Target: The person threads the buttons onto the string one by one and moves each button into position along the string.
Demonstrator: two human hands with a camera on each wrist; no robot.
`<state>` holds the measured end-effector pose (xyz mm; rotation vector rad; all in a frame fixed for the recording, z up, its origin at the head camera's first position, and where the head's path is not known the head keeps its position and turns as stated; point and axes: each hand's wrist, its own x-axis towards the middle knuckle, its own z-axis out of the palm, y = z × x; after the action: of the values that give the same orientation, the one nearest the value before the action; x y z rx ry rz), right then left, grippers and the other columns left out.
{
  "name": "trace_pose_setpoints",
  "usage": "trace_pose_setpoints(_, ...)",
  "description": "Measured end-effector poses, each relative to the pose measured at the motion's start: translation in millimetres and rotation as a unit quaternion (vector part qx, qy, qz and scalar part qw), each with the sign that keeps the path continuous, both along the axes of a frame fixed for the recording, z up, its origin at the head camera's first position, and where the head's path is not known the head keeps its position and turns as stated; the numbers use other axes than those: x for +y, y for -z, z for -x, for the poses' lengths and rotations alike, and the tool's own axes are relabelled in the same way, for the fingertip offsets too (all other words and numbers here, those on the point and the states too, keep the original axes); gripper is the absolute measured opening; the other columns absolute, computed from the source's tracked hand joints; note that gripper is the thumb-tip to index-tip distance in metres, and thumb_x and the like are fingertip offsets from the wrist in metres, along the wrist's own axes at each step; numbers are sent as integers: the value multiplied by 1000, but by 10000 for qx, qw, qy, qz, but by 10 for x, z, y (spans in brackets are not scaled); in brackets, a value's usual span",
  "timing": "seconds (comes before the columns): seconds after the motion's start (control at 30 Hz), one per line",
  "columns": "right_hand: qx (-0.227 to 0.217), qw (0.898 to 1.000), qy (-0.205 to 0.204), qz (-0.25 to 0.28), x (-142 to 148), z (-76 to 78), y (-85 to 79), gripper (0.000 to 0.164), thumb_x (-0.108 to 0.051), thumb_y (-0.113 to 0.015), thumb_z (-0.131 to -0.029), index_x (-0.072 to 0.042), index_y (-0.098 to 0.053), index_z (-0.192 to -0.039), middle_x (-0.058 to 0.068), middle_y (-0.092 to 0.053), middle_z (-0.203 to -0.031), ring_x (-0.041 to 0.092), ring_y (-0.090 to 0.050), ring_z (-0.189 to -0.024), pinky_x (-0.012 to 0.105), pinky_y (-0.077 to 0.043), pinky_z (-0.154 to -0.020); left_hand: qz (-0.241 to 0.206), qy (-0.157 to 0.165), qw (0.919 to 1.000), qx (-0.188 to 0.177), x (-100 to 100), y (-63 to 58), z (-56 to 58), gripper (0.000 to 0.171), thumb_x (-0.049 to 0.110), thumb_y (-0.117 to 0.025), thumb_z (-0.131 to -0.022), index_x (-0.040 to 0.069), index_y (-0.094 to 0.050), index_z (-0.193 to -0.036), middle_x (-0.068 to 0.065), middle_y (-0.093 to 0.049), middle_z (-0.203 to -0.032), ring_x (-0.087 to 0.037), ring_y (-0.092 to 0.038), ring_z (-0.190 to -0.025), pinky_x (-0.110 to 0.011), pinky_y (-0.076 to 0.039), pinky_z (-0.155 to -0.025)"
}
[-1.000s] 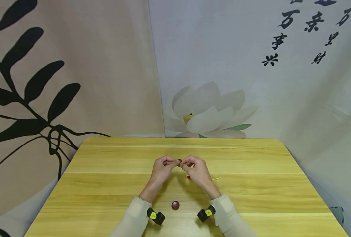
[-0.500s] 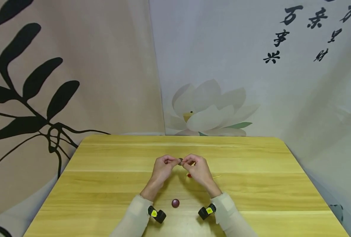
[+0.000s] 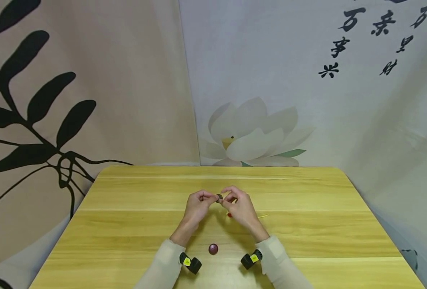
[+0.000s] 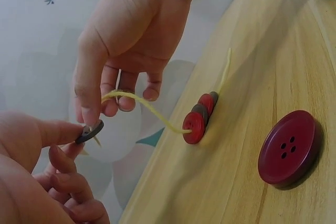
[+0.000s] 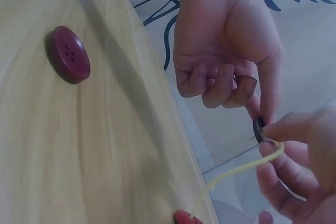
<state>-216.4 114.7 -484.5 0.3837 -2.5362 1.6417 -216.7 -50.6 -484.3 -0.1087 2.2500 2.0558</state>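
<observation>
My left hand [image 3: 197, 206] pinches a dark grey button [image 4: 90, 131] between thumb and fingertip, above the table. Opposite it, my right hand [image 3: 240, 206] has its fingertips right at the button, pinching a yellow string [image 4: 142, 99]. A thin pointed end shows below the button in the left wrist view. From the right fingers the string runs down to a red button [image 4: 194, 128], behind which more red and grey buttons are threaded in a row. A large dark red button [image 3: 213, 249] with holes lies on the table between the forearms.
The wooden table [image 3: 126, 241] reaches back to a printed cloth backdrop [image 3: 144, 80]. Another stretch of yellow string [image 4: 226, 69] trails beyond the threaded row. Black cameras sit on both wrists, near the large button.
My right index finger has lifted and straightened away from the grey button, while the thumb stays by it. My left hand keeps its pinch. The large button still lies in place.
</observation>
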Motion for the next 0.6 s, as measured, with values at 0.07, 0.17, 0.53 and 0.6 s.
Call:
trace_pose_setpoints(0.07,-62,9999,-59,65,7,-4,5,27,-3,-74,-87,-8,-66,-112,-2,-68,-75,16,-59,-70,27,-50,-59,1,9,10000,2,-5,9,1,14,18,-71,-90,4,-69,-92,-20,-66,-91,-27,-56,-78,-26,-39,-60)
trace_pose_setpoints(0.17,-115,9998,-148,82,8,-10,12,32,-2,-74,-86,-9,-64,-115,-1,-68,-75,16,-59,-70,26,-49,-60,15,-11,10000,2,-10,18,4,15,18,-71,-90,4,-69,-93,-20,-67,-93,-29,-57,-81,-26,-39,-61)
trace_pose_setpoints(0.53,213,9988,-130,-416,-43,-12,55,34,-2,-75,-84,-3,-64,-116,-5,-65,-77,12,-58,-72,26,-48,-67,106,-42,9999,-13,2,50,3,17,18,-72,-89,2,-69,-93,-17,-65,-88,-16,-51,-71,-24,-38,-58)
trace_pose_setpoints(0.6,246,9985,-114,-474,-50,-14,53,34,-3,-76,-84,-3,-64,-115,-5,-65,-77,12,-58,-72,26,-48,-66,100,-52,9999,-21,5,51,9,18,19,-73,-89,1,-69,-93,-15,-65,-86,-15,-50,-70,-23,-37,-57)
